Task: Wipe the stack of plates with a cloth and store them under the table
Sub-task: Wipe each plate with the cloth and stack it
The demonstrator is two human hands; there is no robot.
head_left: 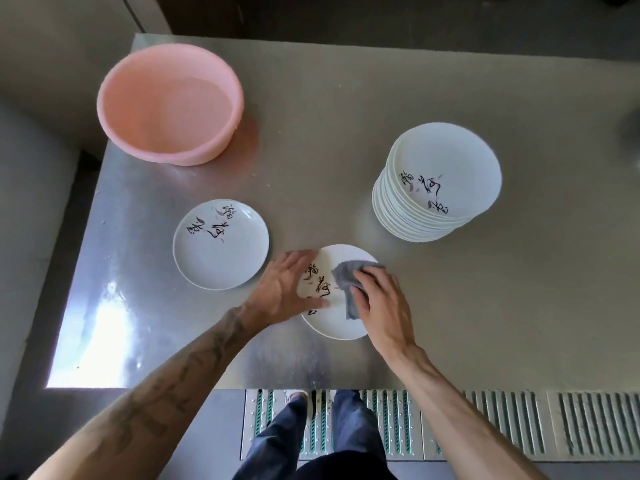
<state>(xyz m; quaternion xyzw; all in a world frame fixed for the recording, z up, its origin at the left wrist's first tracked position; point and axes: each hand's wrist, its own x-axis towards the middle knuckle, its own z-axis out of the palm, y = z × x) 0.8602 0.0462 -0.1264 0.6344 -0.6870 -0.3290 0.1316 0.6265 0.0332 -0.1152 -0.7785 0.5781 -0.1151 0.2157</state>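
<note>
A white plate (332,323) with black calligraphy lies on the steel table near its front edge. My left hand (287,289) rests on the plate's left rim with fingers spread, thumb across the plate. My right hand (379,299) presses a grey cloth (346,282) onto the plate's right half. Another single plate (221,244) of the same kind lies to the left. A tall stack of plates (438,181) stands at the right, further back.
A pink plastic basin (169,102) holding water sits at the table's back left. The steel table (485,306) ends at the left near a grey wall. Metal floor grating (519,424) and my legs show below the front edge.
</note>
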